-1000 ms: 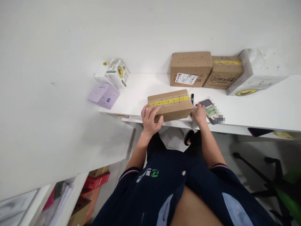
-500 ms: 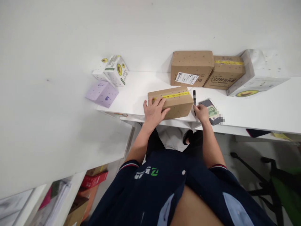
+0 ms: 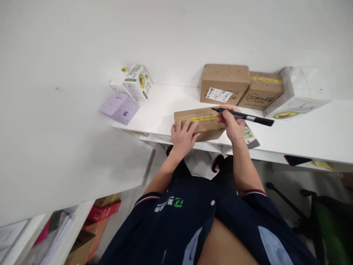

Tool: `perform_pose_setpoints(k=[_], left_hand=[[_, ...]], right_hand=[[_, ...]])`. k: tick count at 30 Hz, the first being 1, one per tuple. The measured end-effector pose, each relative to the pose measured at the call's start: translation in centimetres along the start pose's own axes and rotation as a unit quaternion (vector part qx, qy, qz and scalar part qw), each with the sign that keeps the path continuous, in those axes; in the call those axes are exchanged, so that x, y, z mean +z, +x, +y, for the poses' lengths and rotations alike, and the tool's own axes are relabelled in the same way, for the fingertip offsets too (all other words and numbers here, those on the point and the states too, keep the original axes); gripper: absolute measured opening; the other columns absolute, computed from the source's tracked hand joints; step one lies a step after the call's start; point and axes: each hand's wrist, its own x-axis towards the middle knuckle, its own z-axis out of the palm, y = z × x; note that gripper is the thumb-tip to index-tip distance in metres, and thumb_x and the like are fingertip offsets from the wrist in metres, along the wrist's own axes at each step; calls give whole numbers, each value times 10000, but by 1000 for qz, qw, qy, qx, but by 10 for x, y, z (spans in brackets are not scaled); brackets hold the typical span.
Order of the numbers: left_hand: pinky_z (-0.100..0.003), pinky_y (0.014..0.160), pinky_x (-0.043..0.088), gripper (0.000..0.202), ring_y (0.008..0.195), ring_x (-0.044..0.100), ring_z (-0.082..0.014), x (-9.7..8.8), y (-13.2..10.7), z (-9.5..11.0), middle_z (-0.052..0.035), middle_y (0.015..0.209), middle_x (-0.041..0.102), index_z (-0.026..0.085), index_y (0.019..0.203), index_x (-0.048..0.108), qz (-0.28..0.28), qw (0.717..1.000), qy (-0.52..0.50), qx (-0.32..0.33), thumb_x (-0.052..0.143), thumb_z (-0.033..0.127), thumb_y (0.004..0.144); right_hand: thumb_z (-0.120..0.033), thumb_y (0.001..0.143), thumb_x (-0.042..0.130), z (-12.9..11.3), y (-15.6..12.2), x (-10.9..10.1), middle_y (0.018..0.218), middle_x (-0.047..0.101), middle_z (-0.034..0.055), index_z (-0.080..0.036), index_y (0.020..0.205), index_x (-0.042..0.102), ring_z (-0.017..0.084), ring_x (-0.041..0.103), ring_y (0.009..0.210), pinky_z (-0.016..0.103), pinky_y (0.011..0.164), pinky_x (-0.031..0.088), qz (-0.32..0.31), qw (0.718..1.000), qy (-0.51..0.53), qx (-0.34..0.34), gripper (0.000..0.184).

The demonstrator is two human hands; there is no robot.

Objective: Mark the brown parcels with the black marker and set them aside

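Observation:
A small brown cardboard box [image 3: 208,126] with yellow tape along its top lies near the front edge of the white desk [image 3: 162,106]. My left hand [image 3: 184,136] rests on the box's left part, fingers spread over the tape and near side. In my right hand [image 3: 233,125] is a black marker [image 3: 260,120], gripped between thumb and fingers. Its narrow end points left over the box's right end; whether it touches is unclear. Behind my right wrist, a green banknote [image 3: 248,134] lies on a flat dark item [image 3: 254,144], both partly hidden.
Two larger brown boxes [image 3: 224,82] [image 3: 263,96] and a white avocado-print box [image 3: 298,97] stand along the back wall. Avocado-print cartons [image 3: 138,86] and a purple box [image 3: 121,108] sit at the left end. A black chair [image 3: 300,215] is below right.
My right hand has lifted the marker off the desk and brought it left and up over the box's right end. My left hand stays on the box.

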Motion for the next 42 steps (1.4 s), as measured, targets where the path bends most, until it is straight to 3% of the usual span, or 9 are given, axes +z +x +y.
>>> perform_pose_setpoints(k=[3, 7, 13, 28, 42], left_hand=[[-577, 1108, 325, 450, 1374, 421, -378, 0, 0, 1, -57, 1483, 551, 330, 1374, 585, 2, 1000, 3, 1, 463, 484, 969], [-589, 1111, 316, 450, 1395, 403, -381, 2, -3, 3, -66, 1483, 552, 321, 1364, 596, 2, 1000, -10, -8, 451, 491, 973], [-574, 1127, 309, 432, 1414, 391, -371, 5, -6, 2, -58, 1478, 559, 315, 1316, 630, 8, 1000, -25, -14, 465, 508, 966], [-582, 1139, 301, 433, 1425, 386, -372, 1, -4, 3, -59, 1490, 551, 308, 1307, 637, -9, 999, -34, -26, 460, 511, 968], [-594, 1128, 308, 434, 1419, 389, -372, 3, -5, 2, -60, 1475, 563, 310, 1307, 639, 4, 1000, -26, -18, 450, 513, 973]], right_hand=[[-438, 793, 708, 6, -1, 13, 797, 687, -33, -243, 985, 669, 96, 613, 613, 242, 609, 538, -54, 996, -61, 27, 277], [-458, 811, 677, 14, -5, 19, 682, 629, -38, -232, 923, 640, 103, 543, 546, 233, 516, 473, -63, 993, -81, 61, 255], [-365, 818, 640, 16, -12, 25, 628, 544, -36, -212, 747, 611, 101, 473, 562, 247, 568, 453, -69, 988, -139, 1, 171], [-397, 833, 619, 24, -9, 24, 633, 585, -25, -201, 822, 659, 109, 489, 568, 252, 570, 403, -95, 967, -237, -12, 200], [-394, 820, 625, 22, -7, 24, 622, 570, -28, -210, 797, 639, 113, 475, 553, 266, 566, 379, -101, 969, -226, -10, 186]])
